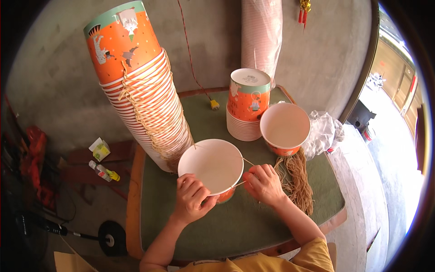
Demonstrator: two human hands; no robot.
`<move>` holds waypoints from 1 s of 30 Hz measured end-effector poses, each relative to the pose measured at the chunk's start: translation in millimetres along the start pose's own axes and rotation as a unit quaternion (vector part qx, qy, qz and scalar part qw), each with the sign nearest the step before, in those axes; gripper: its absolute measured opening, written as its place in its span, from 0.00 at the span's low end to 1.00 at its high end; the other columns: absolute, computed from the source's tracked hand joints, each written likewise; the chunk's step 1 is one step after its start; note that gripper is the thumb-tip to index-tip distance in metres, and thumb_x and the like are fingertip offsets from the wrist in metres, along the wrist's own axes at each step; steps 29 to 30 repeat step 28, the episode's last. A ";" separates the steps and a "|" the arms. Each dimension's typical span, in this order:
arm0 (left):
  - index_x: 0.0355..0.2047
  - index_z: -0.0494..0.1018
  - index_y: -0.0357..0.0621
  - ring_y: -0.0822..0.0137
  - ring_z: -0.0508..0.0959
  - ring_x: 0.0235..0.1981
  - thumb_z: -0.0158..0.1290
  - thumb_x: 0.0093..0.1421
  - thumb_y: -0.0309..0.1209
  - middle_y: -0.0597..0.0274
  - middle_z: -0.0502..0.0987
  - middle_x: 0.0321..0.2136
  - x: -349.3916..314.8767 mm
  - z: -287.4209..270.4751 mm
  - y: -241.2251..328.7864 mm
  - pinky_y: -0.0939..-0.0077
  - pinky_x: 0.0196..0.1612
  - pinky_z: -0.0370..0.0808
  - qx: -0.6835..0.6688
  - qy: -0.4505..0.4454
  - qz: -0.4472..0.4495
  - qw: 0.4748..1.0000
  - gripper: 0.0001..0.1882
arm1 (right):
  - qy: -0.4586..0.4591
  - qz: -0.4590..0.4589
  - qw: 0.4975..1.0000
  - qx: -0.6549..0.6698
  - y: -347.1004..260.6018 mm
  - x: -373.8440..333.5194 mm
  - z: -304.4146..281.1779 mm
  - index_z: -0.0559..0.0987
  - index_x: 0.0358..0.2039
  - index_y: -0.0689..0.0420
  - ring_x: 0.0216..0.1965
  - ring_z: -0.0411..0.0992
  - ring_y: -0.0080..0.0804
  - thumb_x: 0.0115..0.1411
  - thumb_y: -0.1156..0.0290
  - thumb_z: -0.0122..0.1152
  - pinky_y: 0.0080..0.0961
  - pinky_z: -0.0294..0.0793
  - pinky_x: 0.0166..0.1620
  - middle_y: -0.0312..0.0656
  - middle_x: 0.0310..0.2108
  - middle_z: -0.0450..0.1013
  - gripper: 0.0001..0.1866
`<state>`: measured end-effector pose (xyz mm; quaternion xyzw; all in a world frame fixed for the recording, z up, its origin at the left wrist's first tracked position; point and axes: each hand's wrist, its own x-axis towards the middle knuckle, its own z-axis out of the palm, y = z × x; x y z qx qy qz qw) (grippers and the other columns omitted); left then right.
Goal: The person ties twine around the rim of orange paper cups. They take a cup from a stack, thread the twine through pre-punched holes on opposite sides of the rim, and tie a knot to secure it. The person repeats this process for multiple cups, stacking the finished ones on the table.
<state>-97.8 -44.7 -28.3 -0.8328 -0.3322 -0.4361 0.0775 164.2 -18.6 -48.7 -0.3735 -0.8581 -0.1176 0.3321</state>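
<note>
An orange paper bucket (pixel 213 164) with a white inside stands tilted between my hands at the middle of the table, its mouth facing me. My left hand (pixel 192 198) grips its near left rim, the fingers curled round the edge. Beside its right side, my right hand (pixel 263 183) is closed on a thin tan cord (pixel 239 183), which runs in two strands to the bucket's wall near the rim. A short bit of cord also shows at the far left rim. Right of that hand lies a bundle of loose tan cords (pixel 298 183).
A tall leaning stack of orange buckets (pixel 136 90) with cord handles rises at the left. Behind are a shorter upturned stack (pixel 248 104), another bucket (pixel 285 129), crumpled clear plastic (pixel 321 133) and wrapped white cups (pixel 261 36). A yellow plug (pixel 215 104) hangs on a red cord.
</note>
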 end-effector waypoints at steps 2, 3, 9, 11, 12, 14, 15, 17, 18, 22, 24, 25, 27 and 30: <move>0.24 0.69 0.47 0.59 0.72 0.32 0.65 0.45 0.31 0.66 0.70 0.24 4.5 -9.2 -0.3 0.58 0.49 0.67 -0.019 0.004 0.007 1.000 0.13 | 0.004 0.002 1.000 0.021 -1.2 3.8 -9.4 0.76 0.33 0.52 0.42 0.69 0.37 0.47 0.73 0.68 0.33 0.72 0.45 0.36 0.44 0.70 0.12; 0.23 0.69 0.47 0.59 0.72 0.32 0.65 0.45 0.31 0.66 0.70 0.24 7.2 -15.0 -0.3 0.58 0.48 0.67 -0.028 0.004 0.008 1.000 0.13 | 0.007 0.001 0.999 0.035 -2.8 7.4 -14.6 0.76 0.32 0.52 0.43 0.69 0.38 0.47 0.73 0.68 0.33 0.72 0.47 0.36 0.45 0.70 0.12; 0.24 0.70 0.45 0.56 0.71 0.31 0.64 0.49 0.32 0.63 0.70 0.24 24.8 -58.9 -2.9 0.62 0.40 0.69 -0.144 0.008 0.001 0.990 0.12 | -0.003 0.014 0.987 0.158 -14.0 19.1 -44.6 0.77 0.29 0.52 0.54 0.65 0.45 0.47 0.72 0.70 0.39 0.68 0.54 0.35 0.54 0.70 0.10; 0.24 0.70 0.44 0.56 0.71 0.30 0.63 0.51 0.32 0.63 0.70 0.24 31.9 -72.2 -2.9 0.64 0.39 0.69 -0.191 0.002 -0.011 0.982 0.12 | -0.007 0.015 0.974 0.224 -15.5 19.8 -47.5 0.76 0.27 0.52 0.55 0.64 0.46 0.45 0.72 0.71 0.41 0.66 0.56 0.37 0.53 0.70 0.10; 0.24 0.70 0.43 0.57 0.72 0.30 0.63 0.53 0.32 0.62 0.69 0.24 36.0 -79.8 -1.8 0.64 0.38 0.70 -0.210 -0.001 -0.021 0.977 0.12 | -0.007 0.012 0.968 0.250 -17.2 21.3 -49.8 0.76 0.26 0.52 0.55 0.64 0.46 0.45 0.72 0.72 0.40 0.65 0.56 0.37 0.53 0.70 0.11; 0.24 0.70 0.42 0.60 0.72 0.29 0.61 0.56 0.32 0.63 0.69 0.24 41.7 -92.1 -4.1 0.67 0.37 0.69 -0.247 -0.001 -0.043 0.968 0.11 | -0.011 0.002 0.959 0.284 -24.4 25.9 -52.4 0.74 0.26 0.51 0.55 0.64 0.45 0.46 0.72 0.73 0.41 0.63 0.57 0.38 0.52 0.71 0.12; 0.25 0.69 0.42 0.63 0.72 0.28 0.59 0.58 0.32 0.63 0.69 0.24 44.1 -96.0 -5.2 0.70 0.36 0.69 -0.268 0.001 -0.051 0.962 0.11 | -0.018 -0.006 0.955 0.297 -25.1 26.0 -51.1 0.74 0.27 0.51 0.55 0.64 0.45 0.46 0.72 0.73 0.41 0.63 0.57 0.38 0.51 0.71 0.13; 0.25 0.68 0.42 0.70 0.71 0.26 0.57 0.61 0.31 0.65 0.69 0.24 50.2 -106.2 -5.6 0.75 0.33 0.68 -0.316 0.005 -0.096 0.944 0.11 | -0.032 -0.025 0.946 0.323 -22.9 29.6 -47.0 0.74 0.28 0.51 0.55 0.65 0.44 0.47 0.72 0.73 0.41 0.63 0.56 0.38 0.50 0.71 0.13; 0.26 0.68 0.42 0.73 0.70 0.25 0.56 0.63 0.31 0.66 0.69 0.24 51.9 -109.9 -3.6 0.78 0.32 0.67 -0.348 0.006 -0.136 0.928 0.11 | -0.034 -0.045 0.948 0.313 -21.8 31.7 -43.9 0.73 0.30 0.51 0.55 0.65 0.44 0.47 0.69 0.76 0.41 0.63 0.56 0.38 0.49 0.70 0.16; 0.27 0.67 0.45 0.82 0.67 0.22 0.52 0.67 0.32 0.70 0.69 0.25 74.8 -127.9 -1.4 0.86 0.28 0.64 -0.357 0.035 -0.229 0.905 0.11 | -0.030 -0.063 0.953 0.294 -26.9 60.1 -43.1 0.71 0.34 0.53 0.56 0.63 0.45 0.45 0.63 0.79 0.42 0.62 0.58 0.40 0.51 0.67 0.24; 0.30 0.68 0.46 0.84 0.68 0.27 0.51 0.68 0.34 0.72 0.69 0.27 92.2 -142.3 -2.2 0.86 0.31 0.64 -0.383 0.055 -0.279 0.879 0.09 | -0.021 -0.046 0.938 0.343 -27.0 82.7 -43.6 0.71 0.35 0.53 0.56 0.62 0.44 0.44 0.61 0.80 0.41 0.62 0.58 0.41 0.51 0.67 0.25; 0.33 0.68 0.46 0.84 0.67 0.28 0.52 0.67 0.35 0.73 0.69 0.27 104.9 -149.2 -0.1 0.87 0.32 0.64 -0.382 0.095 -0.283 0.875 0.09 | -0.017 -0.036 0.928 0.370 -27.2 94.9 -43.4 0.70 0.35 0.53 0.56 0.62 0.44 0.44 0.60 0.80 0.41 0.61 0.58 0.41 0.51 0.67 0.26; 0.37 0.68 0.46 0.85 0.67 0.32 0.52 0.67 0.36 0.73 0.69 0.29 135.1 -159.8 3.8 0.87 0.34 0.64 -0.384 0.173 -0.287 0.861 0.08 | -0.023 -0.019 0.893 0.449 -27.1 121.3 -49.3 0.69 0.34 0.51 0.53 0.61 0.40 0.43 0.54 0.80 0.38 0.60 0.59 0.40 0.50 0.67 0.29; 0.44 0.65 0.47 0.85 0.67 0.33 0.52 0.67 0.37 0.72 0.69 0.32 143.6 -172.2 -8.1 0.87 0.35 0.64 -0.395 0.187 -0.272 0.857 0.11 | -0.021 -0.025 0.893 0.449 -30.1 124.1 -52.6 0.69 0.34 0.51 0.53 0.61 0.40 0.43 0.54 0.80 0.38 0.60 0.59 0.40 0.50 0.67 0.29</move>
